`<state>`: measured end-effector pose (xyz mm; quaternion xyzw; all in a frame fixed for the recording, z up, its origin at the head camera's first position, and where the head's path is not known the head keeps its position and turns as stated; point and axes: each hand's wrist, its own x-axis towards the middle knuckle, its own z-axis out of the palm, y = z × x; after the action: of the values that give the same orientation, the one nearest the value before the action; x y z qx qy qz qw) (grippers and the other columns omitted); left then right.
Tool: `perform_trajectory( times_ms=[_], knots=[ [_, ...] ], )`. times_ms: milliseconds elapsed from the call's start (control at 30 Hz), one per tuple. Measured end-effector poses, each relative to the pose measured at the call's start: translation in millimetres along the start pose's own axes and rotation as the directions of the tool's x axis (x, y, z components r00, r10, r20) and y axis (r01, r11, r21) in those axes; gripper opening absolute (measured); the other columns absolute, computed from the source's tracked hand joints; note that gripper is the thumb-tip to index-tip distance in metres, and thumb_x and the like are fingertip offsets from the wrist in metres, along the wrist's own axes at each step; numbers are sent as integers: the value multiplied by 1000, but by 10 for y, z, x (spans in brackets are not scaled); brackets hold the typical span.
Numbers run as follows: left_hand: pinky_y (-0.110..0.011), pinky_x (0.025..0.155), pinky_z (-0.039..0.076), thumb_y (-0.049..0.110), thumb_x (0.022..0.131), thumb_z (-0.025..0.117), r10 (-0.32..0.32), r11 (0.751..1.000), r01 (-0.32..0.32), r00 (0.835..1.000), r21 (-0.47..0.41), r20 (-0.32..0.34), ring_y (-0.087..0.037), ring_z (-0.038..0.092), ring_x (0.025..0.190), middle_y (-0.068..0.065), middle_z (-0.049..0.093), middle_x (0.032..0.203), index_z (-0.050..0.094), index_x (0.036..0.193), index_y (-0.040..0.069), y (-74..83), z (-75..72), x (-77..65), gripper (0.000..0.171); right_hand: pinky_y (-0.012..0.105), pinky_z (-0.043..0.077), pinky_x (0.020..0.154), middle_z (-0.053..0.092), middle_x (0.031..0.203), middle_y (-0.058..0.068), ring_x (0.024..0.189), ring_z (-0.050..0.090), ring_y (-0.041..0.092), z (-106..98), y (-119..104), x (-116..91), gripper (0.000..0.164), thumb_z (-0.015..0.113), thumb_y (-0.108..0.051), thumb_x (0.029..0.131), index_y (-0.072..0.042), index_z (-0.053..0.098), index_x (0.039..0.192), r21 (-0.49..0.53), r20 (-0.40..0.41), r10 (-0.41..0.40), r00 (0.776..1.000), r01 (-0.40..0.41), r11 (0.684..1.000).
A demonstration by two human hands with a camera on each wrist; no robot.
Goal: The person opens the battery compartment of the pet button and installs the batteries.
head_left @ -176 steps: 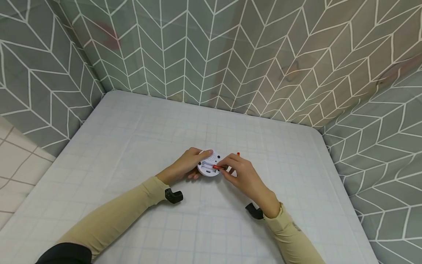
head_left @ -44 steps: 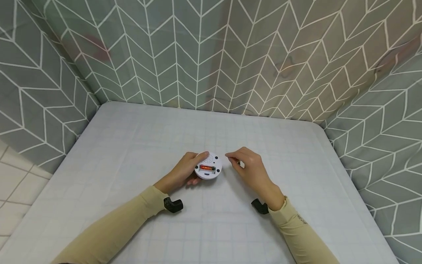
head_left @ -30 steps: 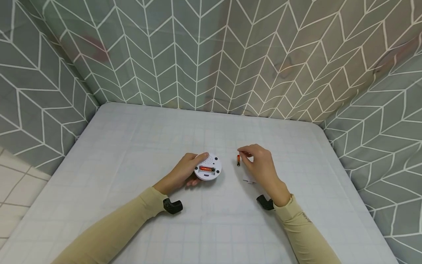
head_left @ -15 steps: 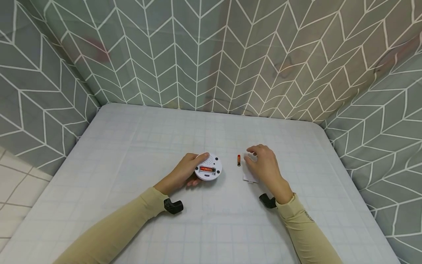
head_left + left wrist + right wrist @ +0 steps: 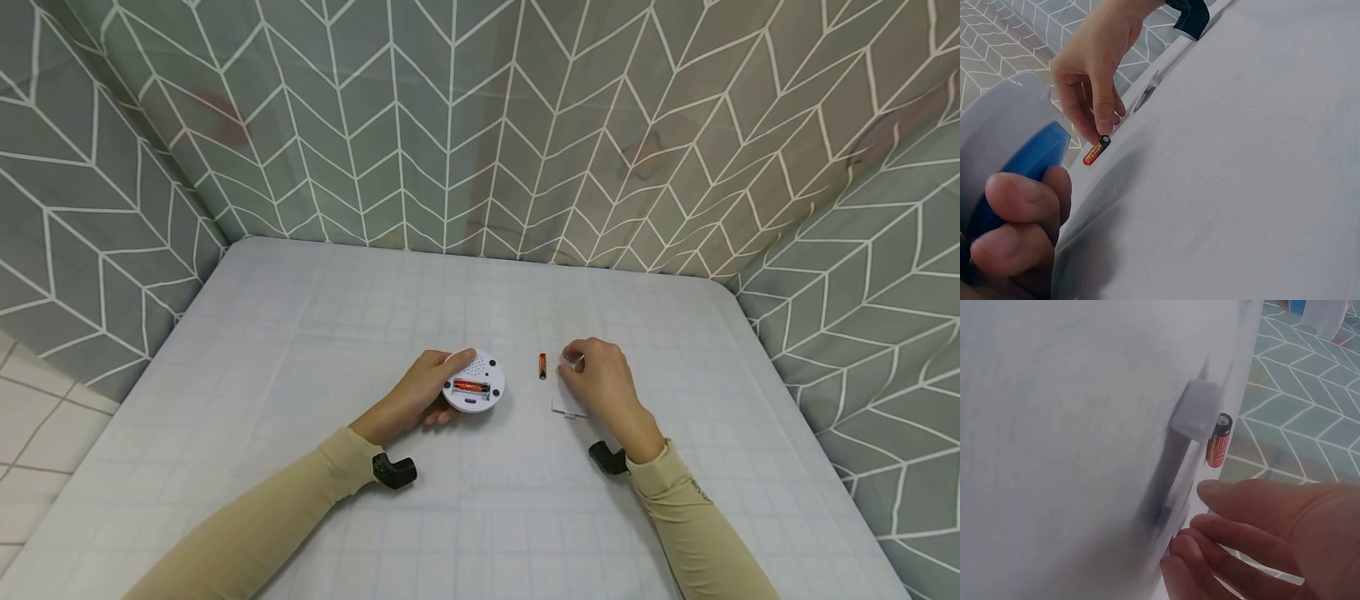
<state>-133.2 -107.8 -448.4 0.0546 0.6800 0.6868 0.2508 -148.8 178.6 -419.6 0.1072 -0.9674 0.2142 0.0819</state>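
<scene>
My left hand (image 5: 416, 385) grips a round white device (image 5: 482, 367), thumb on top and fingers below. Its open compartment faces up with a red-orange battery (image 5: 471, 387) inside; a blue band (image 5: 1041, 153) shows on its side in the left wrist view. My right hand (image 5: 602, 377) is low over a flat white battery cover (image 5: 567, 406), thumb and fingers curled about its far end. Contact there is partly hidden, and the cover looks blurred in the right wrist view. A second battery (image 5: 542, 366), red-orange with a dark end, lies on the table just left of that hand.
A pale gridded cloth covers the table (image 5: 360, 300). Grey curtains (image 5: 420, 125) with white herringbone lines stand behind it and at both sides. Black wrist-worn cameras jut inward from both sleeves.
A battery now sits in the device's compartment. My right hand has moved right, away from the device, past the loose battery to the cover, its fingers drawing together. The left hand keeps its hold.
</scene>
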Motion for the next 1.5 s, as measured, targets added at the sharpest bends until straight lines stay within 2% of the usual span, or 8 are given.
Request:
perform_trajectory(
  times_ms=[333,667,900,1167,1367,1500],
  knots=[
    [-27,30,32,58,96,54,21,1000,-21,1000,0,-6,-16,41,32,-10,58,51,68,93,-2,-9,-9,12,61,34,51,65,70,81,9,70,61,18,6,3,10,15,79,-2,79,-2,75,94,15,9,-16,1000,16,1000],
    [-27,30,33,59,95,55,4,1000,-4,1000,5,-5,-16,42,32,-9,59,53,68,95,-1,-5,-11,10,61,31,50,66,70,81,6,71,60,16,24,-7,8,10,77,-5,82,-3,75,92,43,37,-34,999,32,999],
    [-27,30,32,60,94,56,5,1000,-5,1000,9,-6,-17,41,32,-9,58,51,68,94,-2,-8,-6,10,63,35,54,71,70,87,8,76,62,18,33,-53,1,19,78,-4,82,-1,74,100,89,63,-90,994,84,992],
    [-27,30,33,62,92,57,-11,1000,11,1000,7,-6,-17,41,33,-10,58,52,68,95,-1,-11,-12,20,64,34,58,77,70,103,11,89,67,21,63,-85,17,32,74,2,83,-3,71,114,128,114,-150,982,135,982],
    [-27,30,33,63,92,56,-16,1000,16,1000,17,-11,-17,41,32,-10,57,52,68,94,-1,-5,-11,17,65,36,59,81,68,116,11,105,64,27,73,-98,29,26,73,7,81,-6,75,104,123,127,-225,966,210,970],
    [-28,30,33,62,93,56,-11,1000,11,1000,25,-11,-17,41,32,-10,57,51,68,94,-1,-6,-9,12,65,36,58,81,68,116,12,107,62,28,71,-99,23,18,74,5,82,-8,76,95,87,133,-251,959,241,967]
  ],
)
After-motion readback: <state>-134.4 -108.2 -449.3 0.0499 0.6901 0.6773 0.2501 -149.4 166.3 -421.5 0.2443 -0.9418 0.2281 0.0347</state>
